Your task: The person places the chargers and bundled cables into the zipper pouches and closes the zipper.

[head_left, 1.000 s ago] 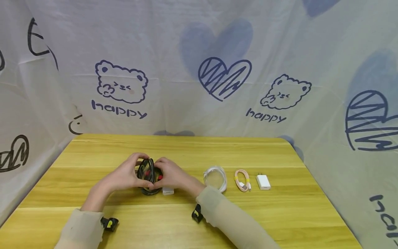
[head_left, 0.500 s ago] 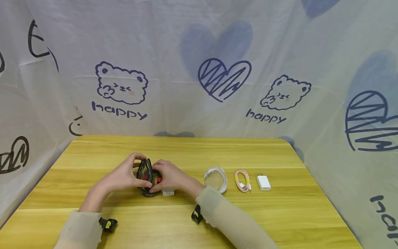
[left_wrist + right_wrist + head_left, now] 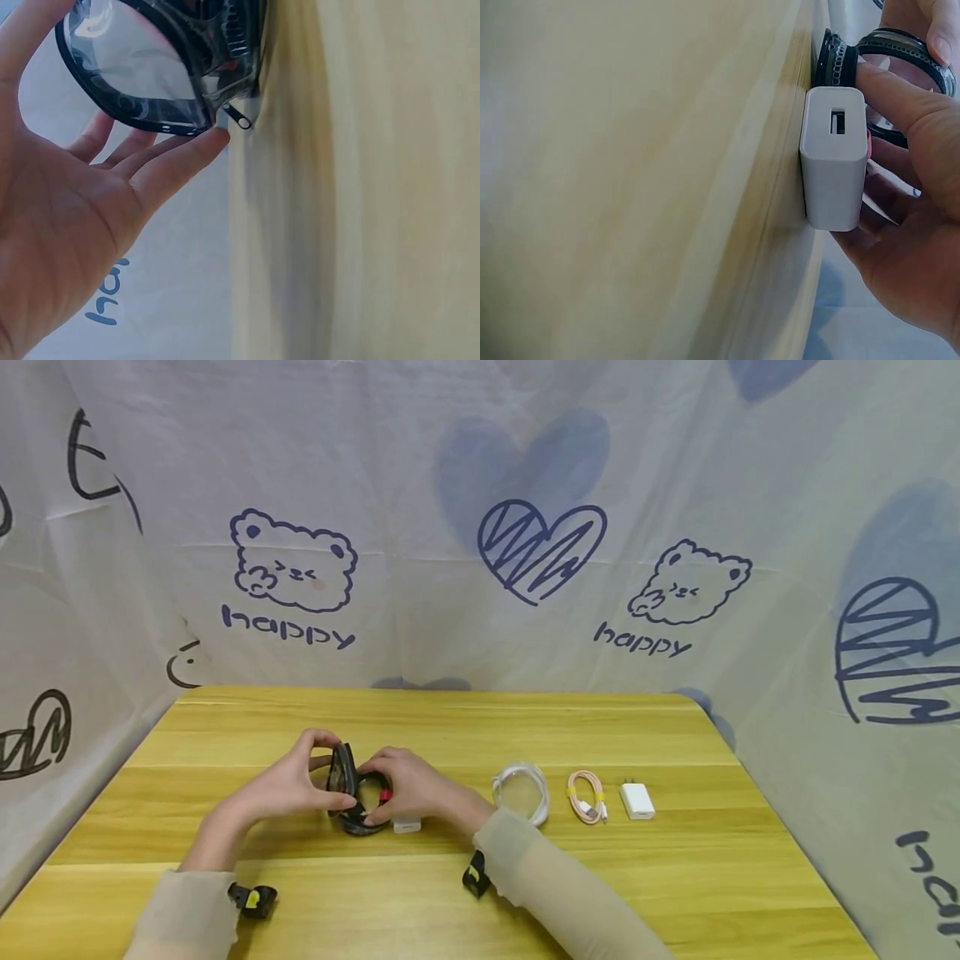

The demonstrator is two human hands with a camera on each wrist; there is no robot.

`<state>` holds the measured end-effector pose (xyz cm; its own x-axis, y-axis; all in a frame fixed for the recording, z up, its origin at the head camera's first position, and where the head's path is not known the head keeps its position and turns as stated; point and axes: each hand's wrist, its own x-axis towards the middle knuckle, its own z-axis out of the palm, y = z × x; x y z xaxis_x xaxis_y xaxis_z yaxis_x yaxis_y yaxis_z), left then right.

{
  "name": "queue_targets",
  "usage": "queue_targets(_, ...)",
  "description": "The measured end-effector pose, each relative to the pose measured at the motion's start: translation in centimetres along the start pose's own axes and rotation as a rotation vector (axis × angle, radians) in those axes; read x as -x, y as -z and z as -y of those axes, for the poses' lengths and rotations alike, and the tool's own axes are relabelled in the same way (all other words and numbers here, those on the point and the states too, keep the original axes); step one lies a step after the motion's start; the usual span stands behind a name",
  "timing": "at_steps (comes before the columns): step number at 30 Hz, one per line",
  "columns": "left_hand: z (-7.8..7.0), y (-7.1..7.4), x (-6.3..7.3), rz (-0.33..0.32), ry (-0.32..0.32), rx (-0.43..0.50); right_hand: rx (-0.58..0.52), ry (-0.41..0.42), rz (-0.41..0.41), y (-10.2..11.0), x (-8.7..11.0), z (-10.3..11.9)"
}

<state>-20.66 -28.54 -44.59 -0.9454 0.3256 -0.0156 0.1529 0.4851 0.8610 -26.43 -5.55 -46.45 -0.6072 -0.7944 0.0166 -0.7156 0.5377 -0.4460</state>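
A small round zip case (image 3: 360,828) of clear plastic with black edging lies on the wooden table, its two halves spread apart. My left hand (image 3: 288,789) grips the raised half, thumb on the near side and fingers on the far side. In the left wrist view a zipper pull (image 3: 240,118) hangs near a fingertip. With curled fingers and thumb, my right hand (image 3: 412,785) holds the lower half by its right side, where a bit of red shows. A white charger plug (image 3: 832,165) with a USB port stands beside that hand, partly hidden from the head view.
Right of my hands lie a coiled white cable (image 3: 542,793), a pink cable (image 3: 585,797) with yellow ties and another white charger plug (image 3: 637,800). A printed cloth (image 3: 420,610) hangs behind the table.
My left hand has shifted slightly left, tilting the raised half away and widening the case's opening. The right hand stays almost where it was on the lower half.
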Motion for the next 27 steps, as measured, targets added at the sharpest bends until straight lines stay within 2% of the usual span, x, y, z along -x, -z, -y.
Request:
queue_targets(10, 0.02, 0.90, 0.66, 0.061, 0.009, 0.132, 0.006, -0.050, 0.037, 0.23, -0.28, 0.36)
queue_targets(18, -0.04, 0.89, 0.71, 0.061, 0.012, 0.121, 0.005, -0.074, 0.041, 0.20, -0.34, 0.65)
queue_targets(27, -0.06, 0.82, 0.72, 0.054, 0.020, 0.107, 0.043, -0.011, 0.077, 0.29, -0.57, 0.27)
